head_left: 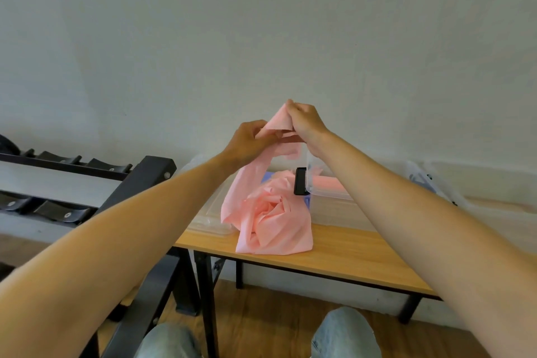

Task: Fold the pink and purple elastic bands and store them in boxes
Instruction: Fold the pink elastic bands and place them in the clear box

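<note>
A pink elastic band [271,221] lies in a crumpled heap on the wooden table [348,253], and one end of it rises to my hands. My left hand [250,141] pinches that raised end from the left. My right hand [305,120] grips its top corner, higher and close beside the left. A bit of purple band [308,200] shows behind the pink heap. A clear plastic box [328,186] with a black latch stands behind the heap, with something pink inside. A clear lid or tray [207,216] lies at the table's left end.
A dark metal rack [87,183] with black cradles stands left of the table. Another clear container [427,180] sits at the far right against the white wall. My knees in jeans are below the table's front edge, above a wooden floor.
</note>
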A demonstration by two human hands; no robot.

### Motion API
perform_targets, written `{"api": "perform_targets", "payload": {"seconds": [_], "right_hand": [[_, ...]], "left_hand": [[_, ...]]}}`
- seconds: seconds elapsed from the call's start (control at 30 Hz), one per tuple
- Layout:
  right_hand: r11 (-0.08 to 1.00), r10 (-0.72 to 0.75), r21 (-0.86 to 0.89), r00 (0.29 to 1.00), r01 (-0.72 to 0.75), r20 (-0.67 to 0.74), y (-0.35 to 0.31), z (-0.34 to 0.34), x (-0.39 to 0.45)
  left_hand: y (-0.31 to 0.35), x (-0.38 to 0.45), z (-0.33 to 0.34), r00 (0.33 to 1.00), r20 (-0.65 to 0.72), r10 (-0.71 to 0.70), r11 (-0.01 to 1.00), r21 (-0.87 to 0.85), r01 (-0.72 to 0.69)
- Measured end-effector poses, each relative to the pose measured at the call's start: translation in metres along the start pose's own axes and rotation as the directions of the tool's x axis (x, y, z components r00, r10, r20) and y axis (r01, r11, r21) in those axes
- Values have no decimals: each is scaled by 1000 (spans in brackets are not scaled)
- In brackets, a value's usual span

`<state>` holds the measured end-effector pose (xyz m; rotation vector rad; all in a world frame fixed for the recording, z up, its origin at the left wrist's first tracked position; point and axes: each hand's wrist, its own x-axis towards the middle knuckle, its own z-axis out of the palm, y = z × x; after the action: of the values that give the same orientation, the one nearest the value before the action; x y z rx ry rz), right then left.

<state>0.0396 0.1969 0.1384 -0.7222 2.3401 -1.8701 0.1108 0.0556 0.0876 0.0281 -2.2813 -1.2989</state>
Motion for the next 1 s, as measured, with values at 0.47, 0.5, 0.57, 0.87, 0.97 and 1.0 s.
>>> {"api": "perform_targets", "payload": {"seconds": [0.47, 0.5, 0.57, 0.87, 0.97, 1.0], "right_hand": [[980, 71, -191, 995, -56, 76, 13, -22, -12], [973, 60, -229, 996, -42, 72, 13, -24, -13], [962, 33, -274, 997, -15, 63, 16, -26, -14], [960, 7, -281, 998, 9, 55, 24, -29, -17], [982, -86, -156, 988, 106, 125, 18, -31, -16], [977, -132, -144, 974, 160, 184, 15, -31, -17]], "left_hand": [[-3, -9, -1, 990, 55, 130, 979, 148, -137], [-4, -9, -1, 988, 10, 156, 972, 174, -155], [-8, -9, -3, 984, -47, 170, 965, 209, -157], [10, -11, -19, 964, -62, 259, 928, 294, -230], [29, -3, -25, 963, -120, 240, 935, 294, -196], [35, 0, -26, 963, -131, 233, 936, 298, -186]]}}
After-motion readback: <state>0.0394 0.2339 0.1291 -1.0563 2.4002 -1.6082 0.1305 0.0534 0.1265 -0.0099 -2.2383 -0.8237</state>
